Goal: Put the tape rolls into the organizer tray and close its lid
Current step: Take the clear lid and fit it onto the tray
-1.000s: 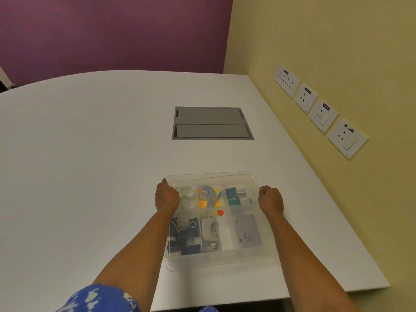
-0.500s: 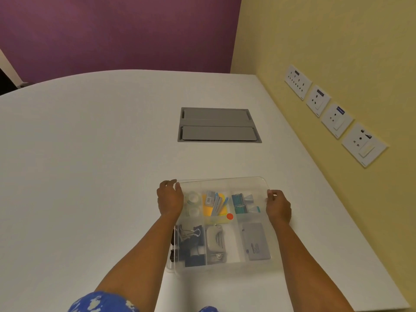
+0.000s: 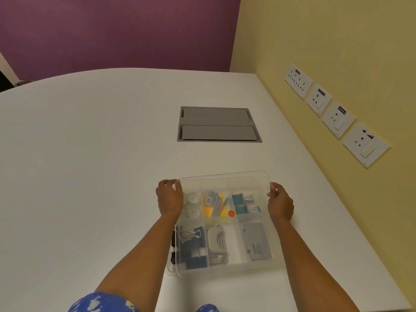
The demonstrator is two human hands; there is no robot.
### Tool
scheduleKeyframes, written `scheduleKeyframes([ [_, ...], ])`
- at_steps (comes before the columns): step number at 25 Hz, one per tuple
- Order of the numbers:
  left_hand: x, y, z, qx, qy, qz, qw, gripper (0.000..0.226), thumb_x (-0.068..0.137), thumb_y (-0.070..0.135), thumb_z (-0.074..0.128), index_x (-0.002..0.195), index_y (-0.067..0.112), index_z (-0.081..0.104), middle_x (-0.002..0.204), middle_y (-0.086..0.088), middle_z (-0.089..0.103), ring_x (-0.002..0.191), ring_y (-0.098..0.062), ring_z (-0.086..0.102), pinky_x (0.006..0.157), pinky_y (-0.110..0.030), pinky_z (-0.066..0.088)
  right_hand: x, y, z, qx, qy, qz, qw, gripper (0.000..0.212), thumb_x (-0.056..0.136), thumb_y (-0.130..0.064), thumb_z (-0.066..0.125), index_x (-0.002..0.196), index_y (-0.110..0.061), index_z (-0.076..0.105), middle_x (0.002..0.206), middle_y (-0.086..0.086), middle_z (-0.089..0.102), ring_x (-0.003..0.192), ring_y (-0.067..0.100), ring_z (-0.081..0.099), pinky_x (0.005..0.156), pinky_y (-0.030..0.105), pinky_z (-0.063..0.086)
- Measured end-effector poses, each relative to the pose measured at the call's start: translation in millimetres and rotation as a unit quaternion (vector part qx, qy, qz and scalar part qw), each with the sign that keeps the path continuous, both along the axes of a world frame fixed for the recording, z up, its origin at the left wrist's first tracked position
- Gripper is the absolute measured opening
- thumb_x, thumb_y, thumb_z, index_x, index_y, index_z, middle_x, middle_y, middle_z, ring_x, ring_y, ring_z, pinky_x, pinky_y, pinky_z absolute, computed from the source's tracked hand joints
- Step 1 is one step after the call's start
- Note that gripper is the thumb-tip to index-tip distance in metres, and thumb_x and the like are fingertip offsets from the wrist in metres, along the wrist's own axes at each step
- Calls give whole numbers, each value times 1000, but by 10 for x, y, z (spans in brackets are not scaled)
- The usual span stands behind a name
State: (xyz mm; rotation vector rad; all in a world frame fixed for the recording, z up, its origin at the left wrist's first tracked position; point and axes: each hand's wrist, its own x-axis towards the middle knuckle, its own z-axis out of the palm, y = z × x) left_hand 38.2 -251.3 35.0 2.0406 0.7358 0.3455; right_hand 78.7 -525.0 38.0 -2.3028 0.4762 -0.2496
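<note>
A clear organizer tray [image 3: 171, 269] with several compartments rests on the white table near me. Two clear tape rolls [image 3: 193, 205] lie in its far left compartment. Other compartments hold binder clips, a small stapler-like tool, sticky notes and a grey box. A clear lid [image 3: 225, 176] lies over the tray, slightly offset from it, and its far edge looks raised. My left hand [image 3: 170, 199] grips the lid's far left corner. My right hand [image 3: 280, 202] grips its far right side.
The white table [image 3: 90, 176] stretches far to the left and ahead. A grey cable hatch [image 3: 218, 124] is set flush into it beyond the tray. Several wall sockets [image 3: 337, 115] sit on the yellow wall, close along the table's right edge.
Both hands have shifted from the tray's sides to the lid's far corners, fingers now curled around its edge. The lid's far edge appears lifted. The view has tilted slightly.
</note>
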Motion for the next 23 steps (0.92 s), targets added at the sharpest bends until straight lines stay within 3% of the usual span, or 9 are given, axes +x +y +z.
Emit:
scheduleKeyframes([
  [7,34,111,-53,-40,-1,46,998,29,100,13,40,122,1,57,127,-19,58,115,-35,56,100,-40,44,43,262,42,-74,26,-17,997,25,99,-14,51,117,-5,66,124,19,57,109,33,56,88,39,52],
  [11,54,139,-65,-35,0,37,999,29,100,10,41,121,1,59,126,-20,59,115,-35,56,101,-42,44,45,251,8,-100,60,11,993,29,102,-15,44,119,-2,63,122,20,58,109,34,58,91,40,52],
  [15,82,152,-71,-39,1,46,998,30,99,9,42,122,0,59,126,-22,59,116,-37,56,102,-43,43,170,233,16,-50,107,26,993,34,102,-18,40,121,0,62,122,19,61,110,34,61,92,39,52],
  [18,117,170,-73,-67,6,66,996,30,99,9,43,119,-1,61,124,-21,61,114,-37,57,101,-43,45,326,224,53,37,130,15,991,28,102,-15,38,93,-2,61,98,18,58,91,26,57,77,32,46],
  [20,151,180,-70,-87,12,70,994,28,98,11,43,107,-2,67,109,-22,66,103,-37,61,90,-38,49,436,239,109,74,157,1,985,28,103,-20,37,87,-3,53,93,15,54,84,24,50,77,32,45],
  [22,170,191,-71,-99,28,64,993,28,99,16,43,89,3,66,89,-16,63,90,-33,59,78,-33,46,536,240,117,93,188,-7,978,36,103,-32,39,93,0,53,99,17,58,89,27,54,87,36,48],
  [23,175,198,-80,-106,37,62,992,29,99,19,43,89,4,66,88,-13,61,89,-31,58,79,-34,46,578,237,104,100,198,-11,975,41,102,-36,41,99,2,56,103,19,59,90,29,55,86,36,48],
])
